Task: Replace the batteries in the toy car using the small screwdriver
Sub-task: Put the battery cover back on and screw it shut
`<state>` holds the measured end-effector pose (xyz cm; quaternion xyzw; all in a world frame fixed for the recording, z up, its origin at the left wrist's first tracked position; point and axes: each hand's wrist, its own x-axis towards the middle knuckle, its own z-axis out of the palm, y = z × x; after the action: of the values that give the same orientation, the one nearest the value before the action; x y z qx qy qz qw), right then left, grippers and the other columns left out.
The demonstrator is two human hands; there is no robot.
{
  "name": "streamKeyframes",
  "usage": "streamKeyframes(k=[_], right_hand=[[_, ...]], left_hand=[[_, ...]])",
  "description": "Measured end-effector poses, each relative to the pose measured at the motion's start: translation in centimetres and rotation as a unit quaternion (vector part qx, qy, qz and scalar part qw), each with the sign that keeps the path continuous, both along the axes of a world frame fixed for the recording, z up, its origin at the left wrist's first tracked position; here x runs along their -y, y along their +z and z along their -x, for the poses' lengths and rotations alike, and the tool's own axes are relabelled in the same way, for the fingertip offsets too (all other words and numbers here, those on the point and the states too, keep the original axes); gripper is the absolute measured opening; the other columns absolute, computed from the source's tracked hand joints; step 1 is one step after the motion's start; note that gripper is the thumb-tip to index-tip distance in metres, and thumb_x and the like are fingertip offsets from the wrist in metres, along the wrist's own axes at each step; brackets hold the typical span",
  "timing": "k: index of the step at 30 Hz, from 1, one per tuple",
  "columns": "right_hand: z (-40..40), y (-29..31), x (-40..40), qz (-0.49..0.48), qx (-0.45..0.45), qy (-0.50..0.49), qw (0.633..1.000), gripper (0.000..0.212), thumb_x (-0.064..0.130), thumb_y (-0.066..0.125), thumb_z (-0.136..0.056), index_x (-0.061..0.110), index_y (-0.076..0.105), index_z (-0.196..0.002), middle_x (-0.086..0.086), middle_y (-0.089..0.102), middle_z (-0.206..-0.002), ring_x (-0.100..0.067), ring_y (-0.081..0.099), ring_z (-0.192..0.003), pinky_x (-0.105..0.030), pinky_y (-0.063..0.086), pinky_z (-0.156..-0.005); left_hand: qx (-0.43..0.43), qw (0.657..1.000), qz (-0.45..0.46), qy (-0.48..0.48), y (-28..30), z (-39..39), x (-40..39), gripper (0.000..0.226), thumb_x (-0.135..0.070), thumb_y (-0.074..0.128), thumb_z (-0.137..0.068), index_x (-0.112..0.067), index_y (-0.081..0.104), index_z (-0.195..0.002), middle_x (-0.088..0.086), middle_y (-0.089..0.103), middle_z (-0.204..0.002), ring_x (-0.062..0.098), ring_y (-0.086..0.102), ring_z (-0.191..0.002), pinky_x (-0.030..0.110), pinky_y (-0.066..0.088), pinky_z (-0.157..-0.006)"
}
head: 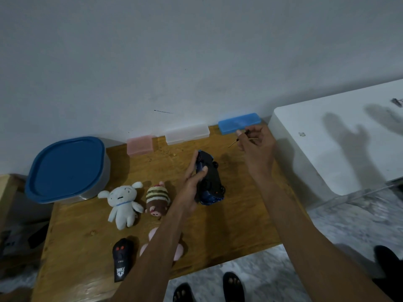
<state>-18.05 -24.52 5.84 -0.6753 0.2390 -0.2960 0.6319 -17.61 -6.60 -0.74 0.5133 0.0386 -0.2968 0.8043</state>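
A dark blue and black toy car (210, 179) is tipped on its side over the wooden table (229, 225), its underside turned toward the right. My left hand (192, 182) grips it from the left, thumb across the body. My right hand (258, 142) hovers behind and to the right of the car, pinching a small screwdriver (239, 139) whose thin tip points down-left. The tip is clear of the car. A black remote control (122, 258) lies near the table's front edge.
Along the wall stand a pink box (140, 145), a clear box (187, 134) and a blue box (238, 122). A large blue-lidded container (67, 168) sits at left. Three plush toys (124, 203) lie left of my arm. A white cabinet (340, 144) borders the right.
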Motion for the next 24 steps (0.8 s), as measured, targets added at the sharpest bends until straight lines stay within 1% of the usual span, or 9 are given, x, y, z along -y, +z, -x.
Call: streamKeyframes(k=[3,7,9,11,12,16,19,22,24], right_hand=[[0.0,-0.2,0.3,0.006,-0.008,0.003,1.000,0.016,0.019,0.077,-0.088,0.017,0.063,-0.097,-0.012,0.069,-0.093,-0.029,0.071,-0.081,-0.029,0.060,-0.065],[-0.1,-0.8,0.6,0.011,-0.019,-0.002,1.000,0.018,0.020,0.077,-0.087,0.015,0.064,-0.098,-0.011,0.069,-0.094,-0.027,0.070,-0.082,-0.028,0.060,-0.064],[-0.1,-1.1,0.7,0.016,-0.023,-0.007,1.000,0.019,0.021,0.078,-0.087,0.014,0.064,-0.098,-0.010,0.069,-0.092,-0.027,0.071,-0.080,-0.030,0.060,-0.064],[-0.1,-1.3,0.9,0.027,-0.029,-0.005,0.999,0.020,0.022,0.077,-0.087,0.014,0.064,-0.099,-0.009,0.069,-0.092,-0.027,0.071,-0.081,-0.033,0.062,-0.065],[-0.1,-1.4,1.0,0.027,-0.031,-0.003,0.999,0.020,0.022,0.077,-0.088,0.013,0.064,-0.099,-0.009,0.069,-0.093,-0.026,0.071,-0.081,-0.032,0.062,-0.066],[0.0,-1.7,1.5,0.021,-0.037,-0.003,0.999,0.018,0.021,0.077,-0.088,0.014,0.064,-0.099,-0.008,0.069,-0.092,-0.026,0.071,-0.081,-0.028,0.061,-0.065],[0.1,-2.1,1.9,0.015,-0.047,0.002,0.999,0.020,0.022,0.077,-0.088,0.015,0.065,-0.101,-0.007,0.070,-0.090,-0.023,0.071,-0.077,-0.022,0.057,-0.061],[0.2,-2.6,2.0,-0.002,-0.059,0.021,0.998,0.023,0.023,0.076,-0.089,0.016,0.066,-0.108,-0.004,0.072,-0.088,-0.017,0.072,-0.074,-0.024,0.059,-0.061],[0.3,-3.2,2.1,0.004,-0.069,0.036,0.997,0.020,0.023,0.075,-0.089,0.015,0.068,-0.106,-0.003,0.073,-0.087,-0.015,0.072,-0.072,-0.028,0.062,-0.063]], left_hand=[[0.010,1.000,-0.027,-0.006,0.0,0.2,0.2,0.073,-0.021,0.074,-0.084,-0.053,0.047,-0.143,-0.006,0.035,-0.161,0.027,0.045,-0.140,0.054,0.044,-0.111],[0.066,0.991,-0.113,-0.020,-0.4,0.5,0.6,0.082,-0.022,0.076,-0.087,-0.065,0.033,-0.142,-0.005,0.040,-0.159,0.024,0.055,-0.131,0.049,0.051,-0.104],[0.112,0.978,-0.173,-0.025,-0.3,0.9,1.1,0.087,-0.022,0.076,-0.088,-0.061,0.027,-0.147,-0.009,0.042,-0.156,0.018,0.056,-0.128,0.040,0.053,-0.102],[0.155,0.961,-0.229,-0.026,-0.5,1.2,1.6,0.086,-0.021,0.077,-0.087,-0.051,0.029,-0.152,-0.014,0.046,-0.148,0.004,0.055,-0.119,0.024,0.052,-0.095],[0.169,0.951,-0.256,-0.024,-0.7,1.3,1.8,0.084,-0.022,0.078,-0.086,-0.046,0.032,-0.152,-0.013,0.048,-0.143,0.001,0.055,-0.113,0.021,0.053,-0.091],[0.171,0.907,-0.384,-0.010,-1.9,1.3,2.8,0.084,-0.039,0.084,-0.078,-0.046,0.040,-0.148,0.000,0.036,-0.123,0.021,0.047,-0.114,0.039,0.047,-0.103],[0.166,0.889,-0.426,0.011,-2.7,1.6,3.7,0.087,-0.041,0.085,-0.076,-0.039,0.041,-0.151,0.004,0.035,-0.120,0.019,0.043,-0.109,0.038,0.047,-0.102],[0.159,0.843,-0.513,0.031,-3.7,1.8,4.6,0.086,-0.048,0.082,-0.076,-0.039,0.040,-0.151,0.008,0.037,-0.126,0.018,0.039,-0.107,0.040,0.047,-0.100],[0.127,0.817,-0.561,0.040,-4.8,1.9,5.2,0.086,-0.053,0.081,-0.076,-0.044,0.039,-0.150,0.011,0.034,-0.136,0.026,0.043,-0.118,0.044,0.048,-0.101]])
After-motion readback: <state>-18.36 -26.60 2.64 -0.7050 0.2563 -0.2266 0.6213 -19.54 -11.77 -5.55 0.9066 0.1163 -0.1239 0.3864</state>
